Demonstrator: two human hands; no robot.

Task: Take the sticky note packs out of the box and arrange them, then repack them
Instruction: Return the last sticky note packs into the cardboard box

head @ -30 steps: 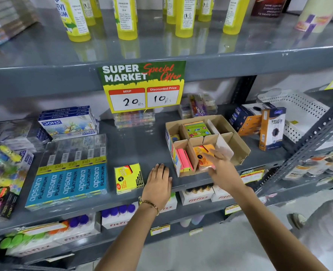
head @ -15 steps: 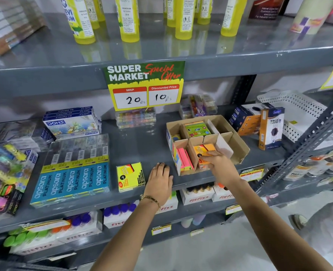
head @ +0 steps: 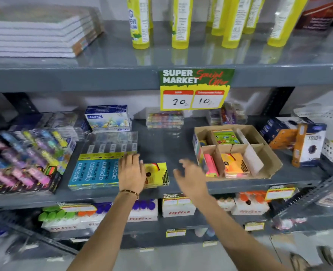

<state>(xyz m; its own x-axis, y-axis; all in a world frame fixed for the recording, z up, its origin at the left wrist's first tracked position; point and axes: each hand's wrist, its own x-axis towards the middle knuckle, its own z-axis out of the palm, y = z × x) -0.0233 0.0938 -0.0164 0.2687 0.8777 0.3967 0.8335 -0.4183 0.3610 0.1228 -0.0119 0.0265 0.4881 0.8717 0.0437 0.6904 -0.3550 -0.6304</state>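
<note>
An open cardboard box (head: 267, 153) with dividers sits on the middle shelf at the right. Inside it I see an orange sticky note pack (head: 234, 164), a pink pack (head: 210, 165) on edge and a green pack (head: 225, 136) further back. A yellow sticky note pack (head: 158, 173) lies flat on the shelf left of the box. My left hand (head: 131, 173) rests flat beside that pack, covering its left edge. My right hand (head: 190, 177) is blurred, fingers spread, empty, between the yellow pack and the box.
Blue Apsara pencil boxes (head: 93, 173) lie left of my left hand, coloured highlighter packs (head: 24, 159) further left. Orange and blue Trio boxes (head: 308, 145) and a white basket (head: 330, 118) stand right of the cardboard box. Yellow bottles (head: 179, 22) fill the upper shelf.
My right hand has left the orange pack in the box and swung left, empty. My left hand slid left to the yellow pack. The view has shifted left.
</note>
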